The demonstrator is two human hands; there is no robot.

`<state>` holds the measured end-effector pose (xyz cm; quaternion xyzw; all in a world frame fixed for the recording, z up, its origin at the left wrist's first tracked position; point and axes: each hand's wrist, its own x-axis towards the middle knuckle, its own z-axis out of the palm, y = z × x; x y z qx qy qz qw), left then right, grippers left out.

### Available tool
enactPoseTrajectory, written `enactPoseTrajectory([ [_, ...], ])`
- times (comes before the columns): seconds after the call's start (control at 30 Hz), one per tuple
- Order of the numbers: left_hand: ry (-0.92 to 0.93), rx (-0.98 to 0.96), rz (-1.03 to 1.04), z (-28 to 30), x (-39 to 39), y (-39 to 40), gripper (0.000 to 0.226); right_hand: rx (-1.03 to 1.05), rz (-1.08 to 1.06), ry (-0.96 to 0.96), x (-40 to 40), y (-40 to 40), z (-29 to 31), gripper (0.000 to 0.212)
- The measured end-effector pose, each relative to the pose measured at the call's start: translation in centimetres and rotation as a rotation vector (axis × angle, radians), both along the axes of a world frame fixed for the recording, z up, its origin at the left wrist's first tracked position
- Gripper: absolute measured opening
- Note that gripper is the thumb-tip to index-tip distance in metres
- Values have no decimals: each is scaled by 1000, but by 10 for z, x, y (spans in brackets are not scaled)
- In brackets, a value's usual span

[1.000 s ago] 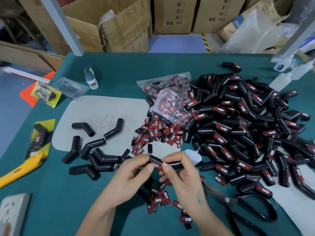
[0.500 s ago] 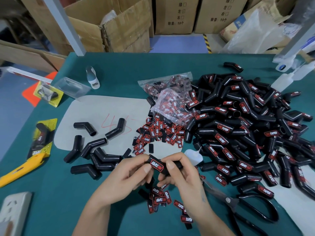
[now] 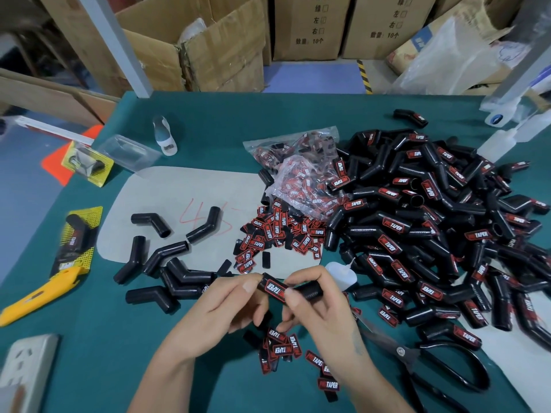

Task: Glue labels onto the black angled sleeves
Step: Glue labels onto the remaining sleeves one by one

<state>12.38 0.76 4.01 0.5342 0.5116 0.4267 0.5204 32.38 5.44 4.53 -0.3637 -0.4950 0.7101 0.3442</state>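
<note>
Both hands hold one black angled sleeve (image 3: 310,290) above the green table (image 3: 89,347). A red and black label (image 3: 274,289) sits on its left arm. My left hand (image 3: 220,305) pinches the sleeve's left end with thumb and fingers. My right hand (image 3: 316,311) grips the right part, its thumb at the label's edge. Several unlabelled sleeves (image 3: 167,263) lie to the left. A large heap of labelled sleeves (image 3: 432,234) fills the right. Loose labels (image 3: 280,231) lie in the middle, and more labels (image 3: 283,347) lie under my hands.
A small glue bottle (image 3: 340,272) lies just behind my right hand. Black scissors (image 3: 426,365) lie at the lower right. A yellow utility knife (image 3: 38,296) and a white socket strip (image 3: 24,365) are at the left. Plastic bags of labels (image 3: 301,174) sit mid-table. Cardboard boxes (image 3: 208,49) stand behind.
The sleeve has been turned in my hands so the label now faces up. My right thumb has slid along to the label's edge. Both hands stayed in place.
</note>
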Motion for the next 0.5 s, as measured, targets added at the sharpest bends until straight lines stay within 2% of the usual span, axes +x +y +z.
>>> enactPoseTrajectory([
  [0.1,122,73,20,-2,-1,0,60,4,18,9,-1,-2,0,18],
  [0.17,169,116,10,-2,-2,1,52,4,31,39,0,-3,-1,16],
  [0.27,146,157,5,-2,1,1,44,55,18,45,1,-6,-4,18],
  [0.33,-8,200,44,-1,4,0,36,254,-95,-18,2,-9,-3,19],
  [0.43,-331,326,147,-5,0,1,36,820,-381,-102,15,-1,2,21],
  [0.5,-373,376,299,-6,-4,6,33,977,-584,-91,34,16,3,22],
])
